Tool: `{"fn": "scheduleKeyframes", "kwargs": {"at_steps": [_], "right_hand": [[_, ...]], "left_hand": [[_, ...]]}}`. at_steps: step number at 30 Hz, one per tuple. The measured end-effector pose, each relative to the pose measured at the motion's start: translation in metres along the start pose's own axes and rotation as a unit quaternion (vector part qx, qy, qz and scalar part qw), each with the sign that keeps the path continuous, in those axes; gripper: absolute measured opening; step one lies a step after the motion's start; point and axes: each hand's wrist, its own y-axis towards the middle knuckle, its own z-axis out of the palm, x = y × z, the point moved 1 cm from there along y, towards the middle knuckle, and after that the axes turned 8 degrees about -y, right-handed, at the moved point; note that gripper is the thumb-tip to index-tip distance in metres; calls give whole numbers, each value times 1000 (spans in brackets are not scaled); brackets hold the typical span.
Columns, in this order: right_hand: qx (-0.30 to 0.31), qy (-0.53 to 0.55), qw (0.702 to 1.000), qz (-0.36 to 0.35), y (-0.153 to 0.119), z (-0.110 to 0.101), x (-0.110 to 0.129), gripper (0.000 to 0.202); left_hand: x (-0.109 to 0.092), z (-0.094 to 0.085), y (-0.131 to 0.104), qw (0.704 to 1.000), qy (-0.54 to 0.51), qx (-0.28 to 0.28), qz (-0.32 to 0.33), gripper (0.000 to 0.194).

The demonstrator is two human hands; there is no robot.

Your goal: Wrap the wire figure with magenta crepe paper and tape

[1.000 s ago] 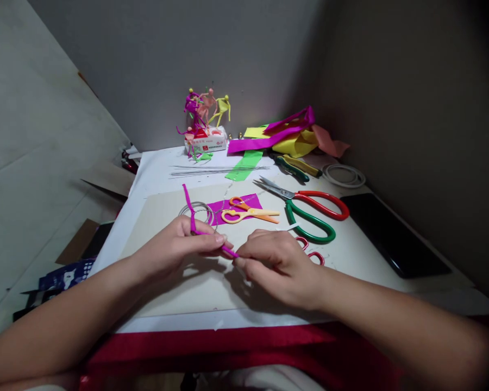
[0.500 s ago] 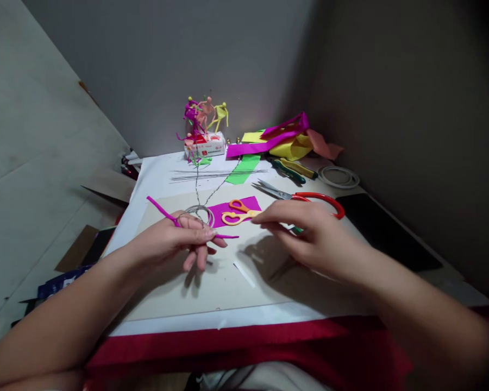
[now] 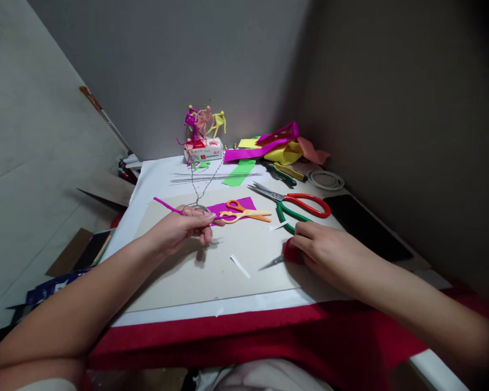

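My left hand [image 3: 183, 227] grips a thin wire partly wrapped in magenta paper [image 3: 168, 207]; the wrapped end sticks out to the upper left and bare wire rises behind the fingers. My right hand [image 3: 324, 251] rests on the beige board [image 3: 236, 282] with its fingers closed on the red handles of small scissors [image 3: 277, 260], whose blades point left. A small white paper strip [image 3: 240, 266] lies between the two hands.
Orange scissors [image 3: 244, 212] lie on a magenta paper piece [image 3: 228, 207]. Large red-and-green scissors [image 3: 299, 205] sit to the right, a black phone [image 3: 364, 225] beyond them. At the back are paper figures on a white box [image 3: 204, 149], crepe paper strips [image 3: 275, 146], straight wires [image 3: 215, 175], pliers, a tape roll [image 3: 326, 179].
My right hand left the magenta wire, swung right over the big scissors, then came down onto the small red scissors. My left hand kept the wire and shifted slightly away.
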Motion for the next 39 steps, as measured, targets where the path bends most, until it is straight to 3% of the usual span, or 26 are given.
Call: {"fn": "scheduleKeyframes", "kwargs": {"at_steps": [4, 7, 10, 14, 18, 27, 39], "right_hand": [[-22, 22, 999, 24, 2, -2, 2, 11], [-79, 140, 986, 37, 8, -6, 4, 13], [-79, 342, 934, 62, 24, -16, 9, 14], [35, 503, 859, 86, 50, -27, 24, 20], [105, 511, 851, 64, 63, -23, 40, 27], [115, 499, 858, 39, 56, -11, 44, 39], [135, 547, 824, 54, 52, -17, 43, 37]], "left_hand": [[-3, -2, -3, 999, -5, -20, 32, 29], [-6, -4, -5, 997, -7, -39, 59, 32], [-10, -3, -8, 994, -4, -71, 88, 31], [-16, 2, -12, 987, 6, -107, 122, 35], [-18, 7, -18, 981, 36, -130, 140, 37], [-5, 19, -20, 983, 73, -123, 113, 21], [-7, 34, -25, 967, 183, -117, 132, 21]]}}
